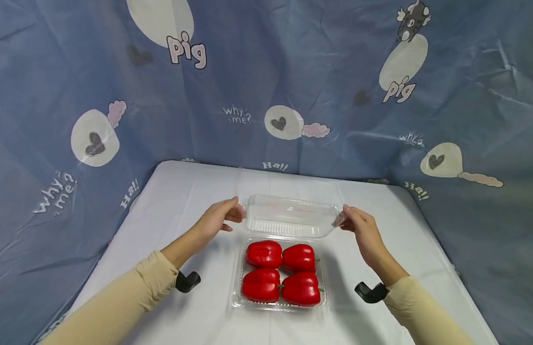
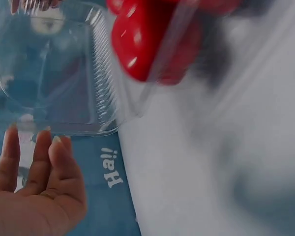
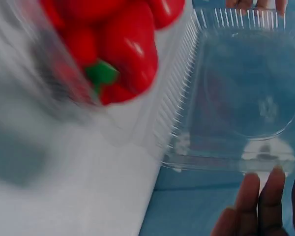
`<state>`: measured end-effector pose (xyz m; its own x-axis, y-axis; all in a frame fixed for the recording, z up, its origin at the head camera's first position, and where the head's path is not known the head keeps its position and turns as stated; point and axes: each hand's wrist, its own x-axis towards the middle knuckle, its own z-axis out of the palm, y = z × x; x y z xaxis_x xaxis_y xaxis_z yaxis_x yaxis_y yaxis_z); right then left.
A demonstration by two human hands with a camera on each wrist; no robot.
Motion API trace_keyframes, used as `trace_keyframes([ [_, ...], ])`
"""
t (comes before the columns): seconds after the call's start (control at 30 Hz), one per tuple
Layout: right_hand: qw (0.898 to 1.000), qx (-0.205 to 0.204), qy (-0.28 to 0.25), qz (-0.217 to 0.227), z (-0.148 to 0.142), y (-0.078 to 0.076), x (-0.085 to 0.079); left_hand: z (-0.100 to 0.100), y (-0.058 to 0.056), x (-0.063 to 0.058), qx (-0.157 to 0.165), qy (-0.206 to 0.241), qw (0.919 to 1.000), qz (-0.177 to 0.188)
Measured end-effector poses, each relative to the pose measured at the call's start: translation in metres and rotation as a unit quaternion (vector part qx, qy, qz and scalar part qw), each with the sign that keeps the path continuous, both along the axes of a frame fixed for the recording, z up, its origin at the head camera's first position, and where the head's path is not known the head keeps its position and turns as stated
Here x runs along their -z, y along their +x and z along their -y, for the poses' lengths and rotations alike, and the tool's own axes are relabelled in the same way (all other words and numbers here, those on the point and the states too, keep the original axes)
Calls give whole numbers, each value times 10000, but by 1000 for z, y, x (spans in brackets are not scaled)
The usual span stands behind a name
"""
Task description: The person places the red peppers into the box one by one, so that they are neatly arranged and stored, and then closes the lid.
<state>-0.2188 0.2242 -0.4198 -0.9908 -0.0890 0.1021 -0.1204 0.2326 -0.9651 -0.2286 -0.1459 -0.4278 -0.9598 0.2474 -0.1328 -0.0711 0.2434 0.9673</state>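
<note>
A hinged clear plastic box [image 1: 235, 287] sits on the table with several red bell peppers [image 1: 264, 254] in it, in two rows. Its transparent lid [image 1: 292, 215] stands raised at the back. At the lid's left side is my left hand [image 1: 219, 218], fingers extended and slightly bent; in the left wrist view the fingertips [image 2: 43, 132] come close to the lid's edge. On the opposite side, my right hand [image 1: 359, 227] has its fingertips at the lid's right edge. The right wrist view shows those fingers fairly straight; whether they touch the plastic is unclear.
A white cloth covers the table [image 1: 176, 191]. Behind and beside it hangs a blue printed curtain [image 1: 232, 148]. Each wrist wears a black strap-like mount [image 1: 187, 281].
</note>
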Motion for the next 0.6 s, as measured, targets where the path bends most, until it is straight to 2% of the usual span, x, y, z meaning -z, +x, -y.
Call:
trace_keyframes([
  [0.13, 9941, -254, 997, -340, -5, 34, 6, 3, 27, 6, 254, -271, 9993, -1],
  [0.3, 9728, -601, 2172, -539, -8, 66, 31, 6, 55, 21, 598, -406, 9974, -14],
  [0.37, 9666, -714, 2401, -534, -9, 76, 44, 7, 63, 30, 648, -508, 9966, -60],
  [0.47, 9629, -808, 2553, -332, -10, 87, 61, 7, 72, 41, 564, -754, 9952, -270],
  [0.6, 9609, -896, 2622, -30, -16, 97, 74, 7, 80, 47, 523, -996, 9914, -666],
])
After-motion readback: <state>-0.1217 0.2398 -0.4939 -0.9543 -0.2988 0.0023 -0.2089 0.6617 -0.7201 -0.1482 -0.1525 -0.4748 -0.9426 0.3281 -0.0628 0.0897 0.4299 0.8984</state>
